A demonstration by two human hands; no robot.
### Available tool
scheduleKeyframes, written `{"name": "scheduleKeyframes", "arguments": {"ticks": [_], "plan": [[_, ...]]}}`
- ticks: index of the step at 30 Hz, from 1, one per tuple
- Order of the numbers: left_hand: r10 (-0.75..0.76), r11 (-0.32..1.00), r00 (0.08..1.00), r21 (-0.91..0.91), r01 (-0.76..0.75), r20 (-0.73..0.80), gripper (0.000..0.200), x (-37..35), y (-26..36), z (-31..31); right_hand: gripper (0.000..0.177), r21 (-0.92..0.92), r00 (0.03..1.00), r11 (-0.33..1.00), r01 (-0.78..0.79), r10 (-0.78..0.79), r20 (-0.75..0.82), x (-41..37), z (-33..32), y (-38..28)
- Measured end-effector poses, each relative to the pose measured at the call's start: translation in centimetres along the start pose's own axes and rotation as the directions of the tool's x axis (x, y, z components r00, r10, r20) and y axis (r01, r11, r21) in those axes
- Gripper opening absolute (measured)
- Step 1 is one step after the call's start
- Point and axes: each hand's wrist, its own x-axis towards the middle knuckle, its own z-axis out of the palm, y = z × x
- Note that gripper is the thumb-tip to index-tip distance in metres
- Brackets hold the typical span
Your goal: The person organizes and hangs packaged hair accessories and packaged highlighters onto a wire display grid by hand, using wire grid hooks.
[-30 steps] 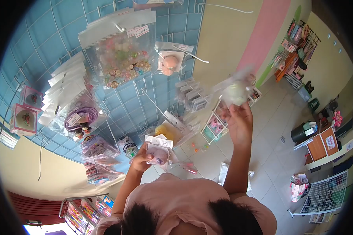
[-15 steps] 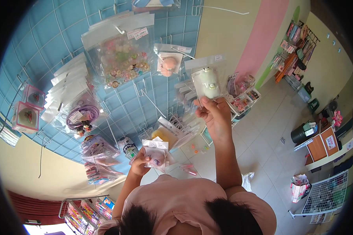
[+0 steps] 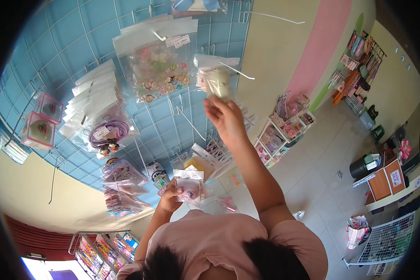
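Observation:
My left hand [image 3: 171, 198] is closed on a stack of small clear packets [image 3: 189, 187] with white header cards, held low in front of my chest. My right hand [image 3: 225, 115] is raised at the wire rack [image 3: 158, 123], its fingers against the lower edge of a pale green item in a clear packet [image 3: 217, 83]. That packet overlaps a packet with a peach-coloured item [image 3: 203, 78], beside a white hook [image 3: 237, 70]. Whether the packet hangs on the hook is hard to tell.
Bead packets [image 3: 157, 63], purple cord packets [image 3: 108, 135] and pink boxes [image 3: 38, 129] hang on the rack. A bare hook [image 3: 275, 17] juts out at the upper right. White baskets [image 3: 284, 127] stand right of my forearm, a counter [image 3: 386, 179] farther right.
My right hand has moved up and left with the pale green packet, bringing it over the peach packet by the hook. My left hand still holds its packets. The view has shifted slightly.

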Motion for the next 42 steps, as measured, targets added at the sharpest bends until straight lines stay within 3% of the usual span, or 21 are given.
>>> {"name": "scheduleKeyframes", "arguments": {"ticks": [6, 9, 12, 15, 21, 24, 25, 26, 27, 28, 29, 30, 32, 33, 37, 38, 40, 41, 42], "plan": [[0.027, 0.999, 0.999, -0.036, -0.027, 0.017, 0.075, -0.6, -0.1, -1.3, 0.02, 0.129, 0.989, 0.99, -0.06, 0.042, 0.14, 4.4, 0.3, 1.7], [0.053, 0.997, 0.998, -0.048, -0.054, -0.033, 0.073, -1.1, 0.0, -1.6, 0.014, 0.181, 0.973, 0.964, -0.196, 0.168, 0.159, 3.1, -0.6, 1.5], [0.038, 0.998, 0.997, -0.042, -0.041, -0.074, 0.071, -1.1, 0.4, -1.0, 0.015, 0.205, 0.97, 0.962, -0.179, 0.138, 0.199, 1.7, -1.7, 1.7], [0.001, 1.0, 1.0, -0.012, -0.001, 0.018, 0.071, -0.4, 0.2, -1.8, 0.023, 0.417, 0.973, 0.88, -0.229, 0.187, 0.139, 0.8, -1.3, 1.4], [-0.014, 1.0, 1.0, -0.015, 0.015, 0.005, 0.072, 0.7, 0.3, 1.1, 0.041, 0.56, 0.986, 0.815, -0.147, 0.075, 0.15, 1.6, -1.1, 1.6], [-0.037, 0.998, 0.999, 0.05, 0.035, 0.04, 0.075, 0.9, 0.5, 0.4, 0.041, 0.357, 0.964, 0.896, -0.263, 0.231, 0.131, -1.5, -2.5, 2.1], [-0.056, 0.996, 0.997, 0.076, 0.052, 0.049, 0.076, 0.8, 0.5, 0.1, 0.04, 0.186, 0.967, 0.95, -0.25, 0.233, 0.105, -3.4, -2.5, 1.7], [-0.037, 0.994, 0.999, 0.107, 0.034, 0.027, 0.079, 0.9, 0.8, 0.8, 0.043, -0.132, 0.983, 0.983, -0.13, 0.145, 0.115, -4.7, -3.1, 1.9], [-0.039, 0.99, 0.999, 0.139, 0.034, 0.03, 0.081, 1.0, 1.0, 0.5, 0.046, -0.436, 0.985, 0.9, 0.014, 0.062, 0.16, -5.7, -3.7, 2.0], [-0.042, 0.985, 0.998, 0.17, 0.035, 0.036, 0.082, 1.0, 1.0, 0.3, 0.049, -0.686, 0.973, 0.709, 0.164, -0.002, 0.231, -6.7, -4.1, 2.0], [-0.047, 0.983, 0.997, 0.179, 0.036, 0.056, 0.083, 0.9, 1.2, 0.5, 0.043, -0.83, 0.93, 0.418, 0.369, -0.155, 0.335, -8.1, -3.9, 1.5], [-0.051, 0.981, 0.995, 0.191, 0.034, 0.082, 0.084, 1.0, 1.6, 0.8, 0.041, -0.881, 0.963, 0.422, 0.216, 0.055, 0.262, -8.6, -3.6, 0.5], [-0.058, 0.984, 0.99, 0.176, 0.035, 0.125, 0.086, 0.9, 1.7, 1.2, 0.037, -0.939, 0.889, 0.333, -0.086, 0.45, 0.078, -9.4, -3.5, -1.2], [-0.057, 0.988, 0.988, 0.15, 0.035, 0.144, 0.086, 1.0, 1.7, 1.2, 0.026, -0.832, 0.898, 0.54, -0.124, 0.418, 0.138, -9.5, -4.7, -0.4], [-0.022, 1.0, 0.984, 0.023, 0.018, 0.176, 0.084, 1.9, 1.5, 2.5, 0.024, -0.754, 0.998, 0.655, 0.059, -0.01, 0.069, -9.2, -6.7, -0.4], [-0.008, 1.0, 0.982, 0.005, 0.007, 0.191, 0.084, 2.3, 1.5, 2.7, 0.024, -0.611, 0.988, 0.777, 0.154, -0.142, 0.069, -8.9, -6.5, -1.3], [-0.008, 0.999, 0.988, 0.053, 0.0, 0.154, 0.083, 2.4, 1.3, 3.2, 0.024, -0.586, 0.94, 0.76, 0.282, -0.341, 0.011, -8.4, -6.4, -3.7], [-0.007, 0.997, 0.991, 0.076, -0.003, 0.135, 0.082, 2.4, 1.2, 3.3, 0.022, -0.564, 0.873, 0.711, 0.42, -0.486, 0.037, -7.9, -5.3, -5.0], [-0.024, 0.992, 0.992, 0.13, 0.008, 0.122, 0.081, 2.4, 1.1, 3.3, 0.022, -0.571, 0.852, 0.684, 0.454, -0.521, 0.054, -7.5, -4.5, -6.4]]}}
